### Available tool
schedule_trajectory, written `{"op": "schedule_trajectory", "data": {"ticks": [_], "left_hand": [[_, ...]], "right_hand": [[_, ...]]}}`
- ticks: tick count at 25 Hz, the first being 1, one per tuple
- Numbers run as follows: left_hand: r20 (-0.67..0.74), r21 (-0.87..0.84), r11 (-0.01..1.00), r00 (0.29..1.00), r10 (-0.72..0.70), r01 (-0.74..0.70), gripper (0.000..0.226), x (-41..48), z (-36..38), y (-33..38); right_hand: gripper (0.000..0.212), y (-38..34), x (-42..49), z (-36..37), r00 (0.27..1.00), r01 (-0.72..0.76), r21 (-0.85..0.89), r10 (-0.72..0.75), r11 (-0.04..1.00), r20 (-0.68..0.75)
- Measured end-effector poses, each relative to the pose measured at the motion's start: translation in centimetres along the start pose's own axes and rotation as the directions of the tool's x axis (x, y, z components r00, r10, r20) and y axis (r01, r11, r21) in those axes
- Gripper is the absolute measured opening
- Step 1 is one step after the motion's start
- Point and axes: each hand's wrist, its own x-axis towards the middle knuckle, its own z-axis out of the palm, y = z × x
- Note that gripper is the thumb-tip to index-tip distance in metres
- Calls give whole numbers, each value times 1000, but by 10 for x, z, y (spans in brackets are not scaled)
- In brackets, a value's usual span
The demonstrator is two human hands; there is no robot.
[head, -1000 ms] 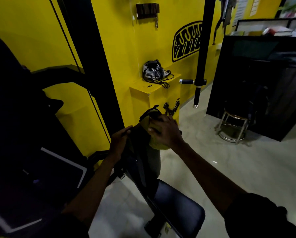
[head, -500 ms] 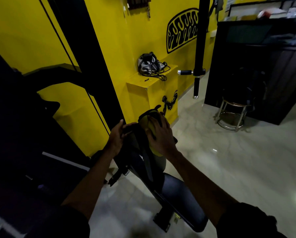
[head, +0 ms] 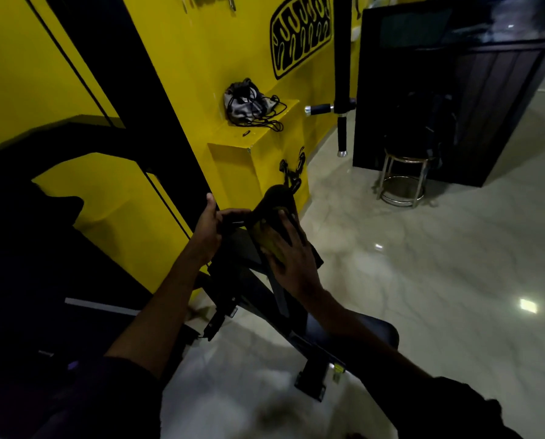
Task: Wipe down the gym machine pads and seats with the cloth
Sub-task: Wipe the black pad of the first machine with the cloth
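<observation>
Pressing flat on the tilted back pad (head: 277,198), the yellow cloth (head: 264,237) is kept under the straight fingers of the right hand (head: 291,258); the pad's edge is gripped by the left hand (head: 208,228). A glossy pale floor (head: 438,264), a yellow wall (head: 201,58) and a steel stool (head: 404,180) are seen around.

hands (head: 208,229) (head: 291,259) 2 | cloth (head: 264,237) 1 | back pad (head: 277,198) 1 | seat (head: 377,332) 1 | stool (head: 407,159) 1

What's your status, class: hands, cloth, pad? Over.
Right hand flat, pressing yellow cloth on upright pad. Left hand grips pad's edge. Nothing in the way.
</observation>
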Motion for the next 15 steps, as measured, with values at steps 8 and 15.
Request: {"op": "schedule_trajectory", "data": {"ticks": [8,15], "left_hand": [[65,66,997,997,-34,30,95,15,-2,3],[-75,161,983,992,101,-88,74,8,12,-14]], "right_hand": [[77,7,-33,13,990,105,-167,-87,980,109],[56,9,-50,22,994,-99,142,103,985,-21]]}}
